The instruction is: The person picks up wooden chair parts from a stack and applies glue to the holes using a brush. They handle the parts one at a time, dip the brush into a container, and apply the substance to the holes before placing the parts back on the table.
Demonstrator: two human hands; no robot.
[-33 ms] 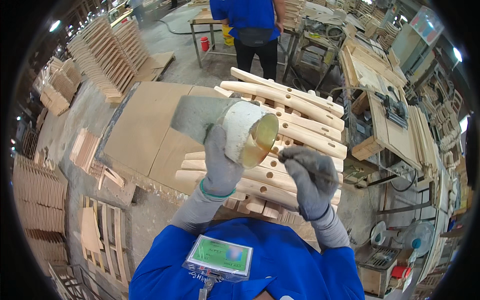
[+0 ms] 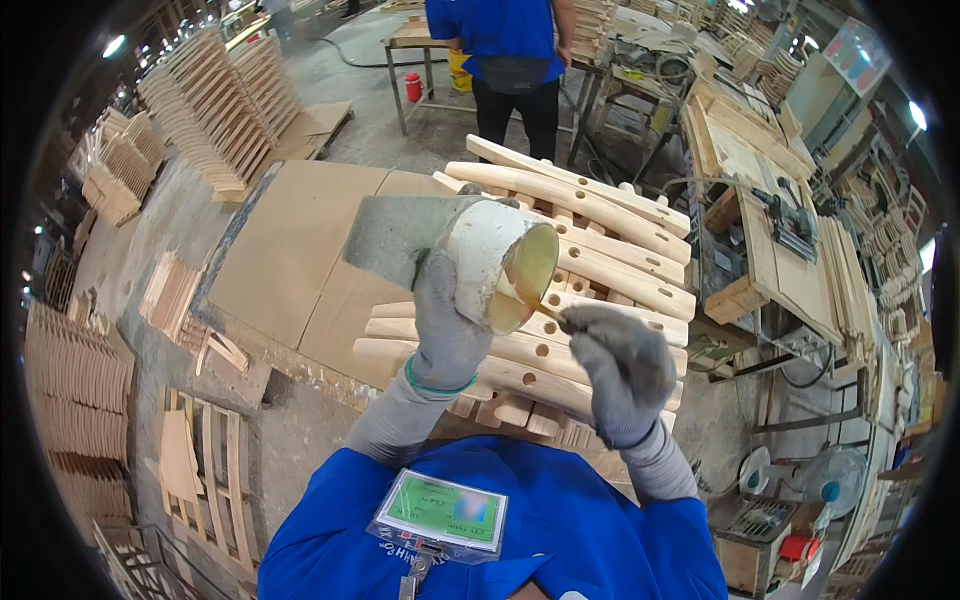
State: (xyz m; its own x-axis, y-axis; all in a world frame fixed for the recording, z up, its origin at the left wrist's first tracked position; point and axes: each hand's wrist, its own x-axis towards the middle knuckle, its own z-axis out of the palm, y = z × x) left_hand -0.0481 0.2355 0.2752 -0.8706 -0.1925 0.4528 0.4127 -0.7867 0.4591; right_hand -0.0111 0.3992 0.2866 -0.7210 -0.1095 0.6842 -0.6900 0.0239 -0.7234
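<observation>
My left hand [image 2: 447, 325], in a grey glove, grips a white-crusted cup [image 2: 478, 262] from below and the left side. The cup is tilted, its mouth facing right, with yellowish glue-like stuff inside. A flat grey piece [image 2: 395, 235] sticks out behind the cup to the left; I cannot tell whether it is joined to it. Gloved in grey too, my right hand [image 2: 625, 365] pinches a thin stick [image 2: 543, 308] whose far end reaches into the cup's mouth. Beneath both hands lie several pale wooden slats [image 2: 620, 275] with round holes along them.
Cardboard [image 2: 290, 240] covers the table on the left. A person [image 2: 510, 80] in blue stands beyond the slats. Wooden stacks [image 2: 215, 110] rise at the far left. On the right stand a workbench [image 2: 770, 240] with a clamp and a fan [image 2: 835, 480]. A pallet [image 2: 215, 470] lies lower left.
My right hand has turned slightly, and more of the stick shows inside the cup's mouth. The left hand and cup keep almost the same place.
</observation>
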